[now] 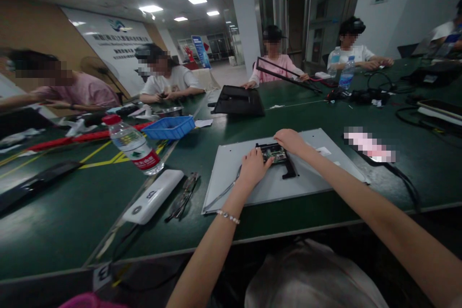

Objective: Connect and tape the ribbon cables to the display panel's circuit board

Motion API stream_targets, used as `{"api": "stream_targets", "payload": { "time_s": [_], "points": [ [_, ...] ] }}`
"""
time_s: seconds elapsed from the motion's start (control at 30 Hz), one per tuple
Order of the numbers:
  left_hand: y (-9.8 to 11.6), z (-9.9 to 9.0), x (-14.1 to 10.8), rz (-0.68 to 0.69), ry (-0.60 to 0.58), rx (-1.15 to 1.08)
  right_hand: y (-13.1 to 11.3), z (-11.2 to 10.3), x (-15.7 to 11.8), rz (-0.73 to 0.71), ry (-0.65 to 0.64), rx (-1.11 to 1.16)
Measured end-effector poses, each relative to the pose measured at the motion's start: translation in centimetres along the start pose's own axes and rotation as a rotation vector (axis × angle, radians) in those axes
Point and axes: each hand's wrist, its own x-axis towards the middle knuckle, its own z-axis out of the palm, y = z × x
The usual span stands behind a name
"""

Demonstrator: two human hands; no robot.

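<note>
A green circuit board [276, 155] in a black frame [289, 171] lies on a light grey flat panel [231, 166] in front of me. My left hand [251, 167], a beaded bracelet at its wrist, grips the board's left side, thumb at the near edge. At the far right corner of the board, my right hand [290, 140] is closed with its fingers bent down; its fingertips are partly hidden. A thin grey cable [220, 195] runs from beneath my left hand across the panel to its near left corner.
Left of the panel lie eyeglasses [185, 196], a white power bank [155, 197], a water bottle [135, 147] and a blue tray [169, 128]. A phone [370, 145] with a cable is on the right. Across the table, a co-worker touches a black panel [238, 101]; other people sit around.
</note>
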Motion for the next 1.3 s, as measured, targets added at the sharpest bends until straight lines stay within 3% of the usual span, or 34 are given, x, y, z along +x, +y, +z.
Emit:
{"api": "stream_targets", "payload": {
  "time_s": [0.27, 0.47, 0.87, 1.3],
  "points": [
    [0.1, 0.1, -0.1, -0.006, 0.006, 0.011, -0.2, 1.4, 0.0, 0.050, -0.070, -0.033],
    [0.1, 0.1, -0.1, -0.015, 0.005, -0.007, 0.2, 1.9, 0.2, 0.066, -0.079, 0.091],
    [-0.3, -0.2, 0.2, -0.020, 0.019, -0.050, 1.8, 3.3, 0.3, 0.044, 0.048, 0.324],
    [-0.3, -0.2, 0.5, -0.047, 0.083, -0.069, 1.6, 3.2, 0.2, 0.095, 0.041, 0.327]
  ]
}}
